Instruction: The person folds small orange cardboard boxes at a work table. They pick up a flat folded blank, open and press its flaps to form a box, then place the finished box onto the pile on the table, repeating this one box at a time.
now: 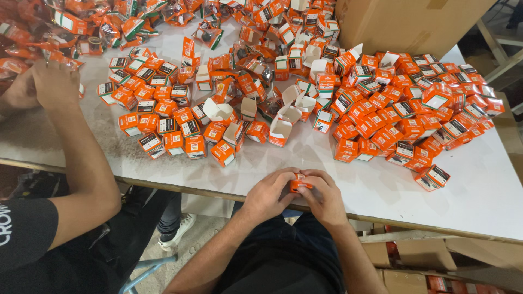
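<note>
Both hands, left [268,195] and right [322,197], are closed around one small orange box [299,183] at the near edge of the white table [479,190]; beyond it, heaps of orange boxes [392,109] and a cardboard carton [403,24].

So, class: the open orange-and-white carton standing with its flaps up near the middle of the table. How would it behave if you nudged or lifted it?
The open carton probably feels light: it looks like thin card and seems empty. Its raised flaps would likely bend under the fingers. With flat sides on the white table, it should slide or tip, not roll.
</note>
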